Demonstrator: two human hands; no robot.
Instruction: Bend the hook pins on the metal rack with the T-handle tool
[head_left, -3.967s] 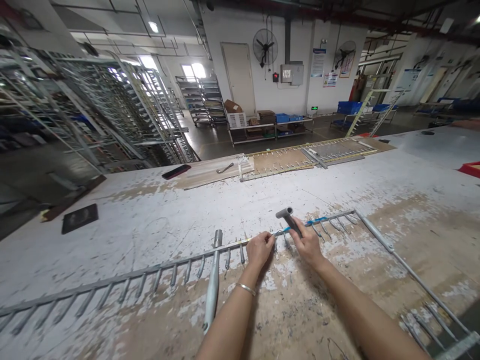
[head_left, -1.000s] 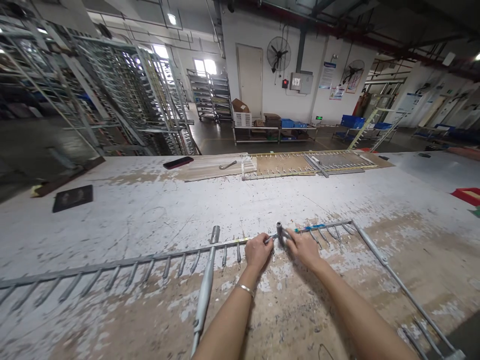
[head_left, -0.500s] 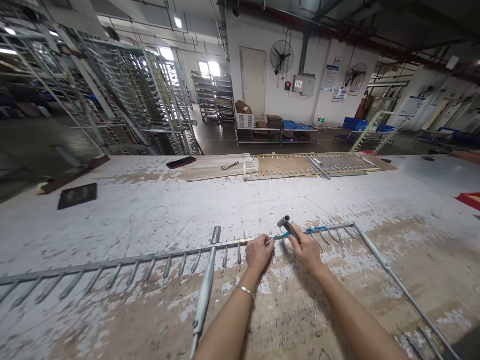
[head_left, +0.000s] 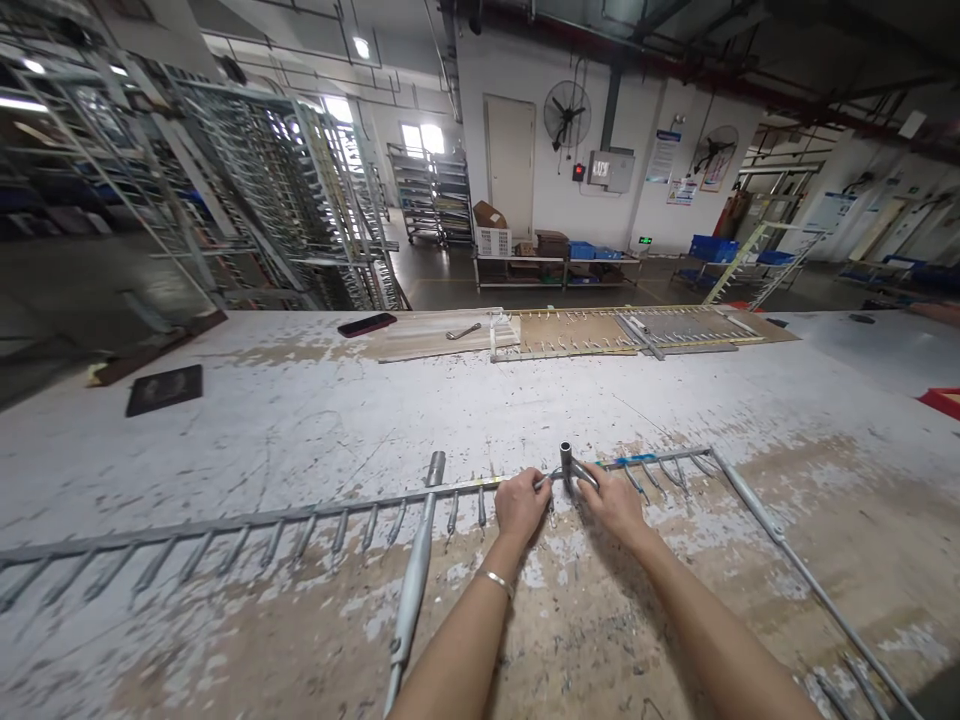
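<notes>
A long grey metal rack [head_left: 300,513] with a row of hanging hooks lies across the worn white table [head_left: 525,400]. My left hand [head_left: 523,505] is closed at the rack's bar, its fingertips pinching a small thin piece too small to name. Just right of it, my right hand [head_left: 611,500] is wrapped round the handle of a metal tool with a tube-shaped head [head_left: 566,458]. That head stands upright at the bar, beside my left fingertips. Blue marking [head_left: 637,460] shows on the bar to the right.
A phone [head_left: 367,325], a wrench [head_left: 463,331] and a smaller hooked frame [head_left: 585,348] on boards lie at the table's far side. A dark flat plate [head_left: 165,390] is at the left, a red tray [head_left: 941,402] at the right edge. Racks stand beyond.
The tool's head has swung from tilted above the bar to upright at it, a little lower. My left hand has stayed in place on the bar. The view has shifted slightly.
</notes>
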